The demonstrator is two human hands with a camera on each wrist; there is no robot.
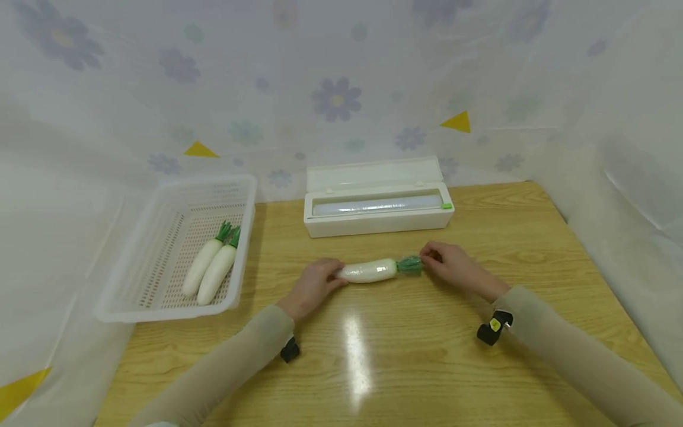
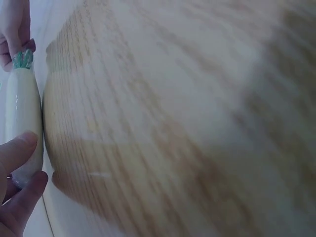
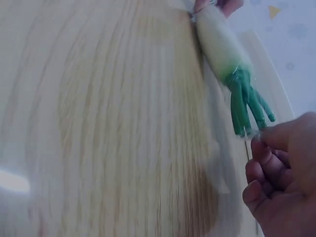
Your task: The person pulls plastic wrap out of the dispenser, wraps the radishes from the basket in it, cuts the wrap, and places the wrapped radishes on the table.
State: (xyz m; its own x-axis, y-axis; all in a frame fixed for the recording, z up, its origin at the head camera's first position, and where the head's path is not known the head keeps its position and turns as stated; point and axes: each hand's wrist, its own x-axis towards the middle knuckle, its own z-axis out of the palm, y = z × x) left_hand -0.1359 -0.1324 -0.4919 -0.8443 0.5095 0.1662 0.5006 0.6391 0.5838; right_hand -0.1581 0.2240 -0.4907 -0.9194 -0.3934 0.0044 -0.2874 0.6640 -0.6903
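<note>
A white radish [image 1: 369,271] with cut green stems [image 1: 409,264] lies crosswise between my hands, its skin shiny under clear plastic film. At its tapered left end, my left hand [image 1: 315,286] grips it; in the left wrist view the thumb [image 2: 24,143] and a finger [image 2: 34,190] lie on either side of that end. My right hand [image 1: 453,267] is at the stem tips. There, in the right wrist view, its thumb and forefinger [image 3: 264,138] pinch the clear film just past the stems [image 3: 247,106], with the other fingers curled in.
Behind the radish stands a white box [image 1: 379,225], lid [image 1: 373,173] raised, with a film roll [image 1: 376,205] inside and a green tab [image 1: 446,206] at its right. A white plastic basket [image 1: 246,237] on the left holds two radishes [image 1: 217,274]. Flower-printed sheeting [image 1: 277,107] surrounds the wooden table [image 1: 416,367].
</note>
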